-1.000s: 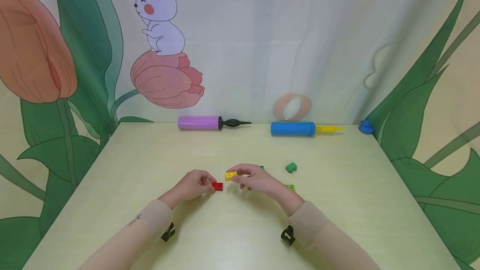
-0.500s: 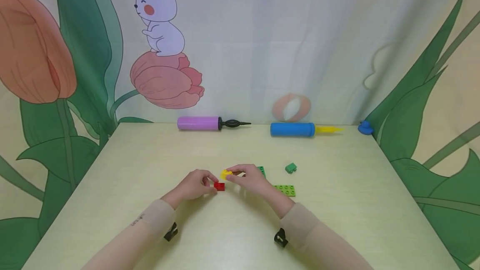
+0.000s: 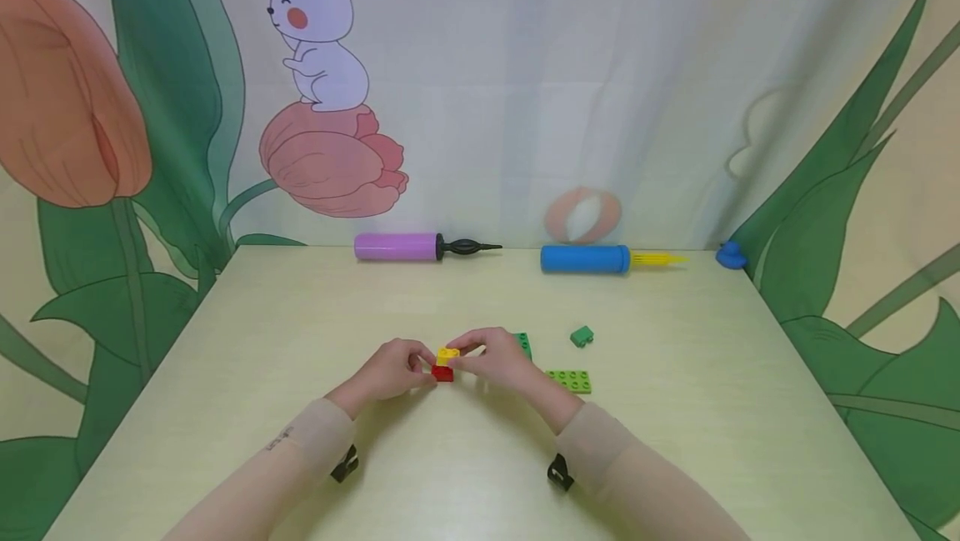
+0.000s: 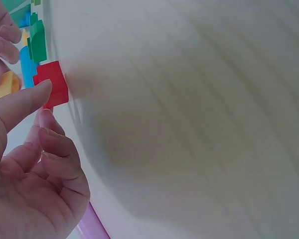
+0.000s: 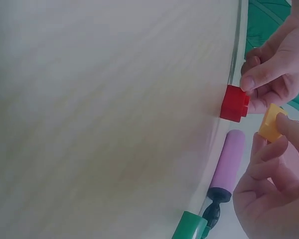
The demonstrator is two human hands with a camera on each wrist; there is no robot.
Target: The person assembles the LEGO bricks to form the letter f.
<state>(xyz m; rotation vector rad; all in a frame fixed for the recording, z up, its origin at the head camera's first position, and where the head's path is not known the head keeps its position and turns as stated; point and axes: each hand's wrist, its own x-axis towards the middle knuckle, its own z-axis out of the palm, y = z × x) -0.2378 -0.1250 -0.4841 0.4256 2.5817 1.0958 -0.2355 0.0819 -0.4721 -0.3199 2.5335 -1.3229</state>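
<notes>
Near the middle of the table, my left hand (image 3: 386, 370) pinches a red toy building brick (image 3: 442, 374) between thumb and finger, and the brick rests on the tabletop. My right hand (image 3: 497, 360) pinches a small yellow building brick (image 3: 447, 355) over it. In the right wrist view the yellow brick (image 5: 270, 122) is tilted and a gap separates it from the studs of the red brick (image 5: 233, 103). The left wrist view shows my thumb against the side of the red brick (image 4: 59, 82), with the yellow brick (image 4: 7, 84) partly hidden by fingers.
Right of my hands lie a light green studded plate (image 3: 572, 381), a darker green studded piece (image 3: 523, 344) partly hidden by my right hand, and a small green brick (image 3: 582, 336). Along the back edge are a purple pump (image 3: 397, 247), a blue pump (image 3: 585, 259) and a small blue object (image 3: 731, 256).
My right hand has brought the yellow brick leftward, from beside the red brick to over it. The red brick in my left hand has shifted slightly right. More of the light green plate shows.
</notes>
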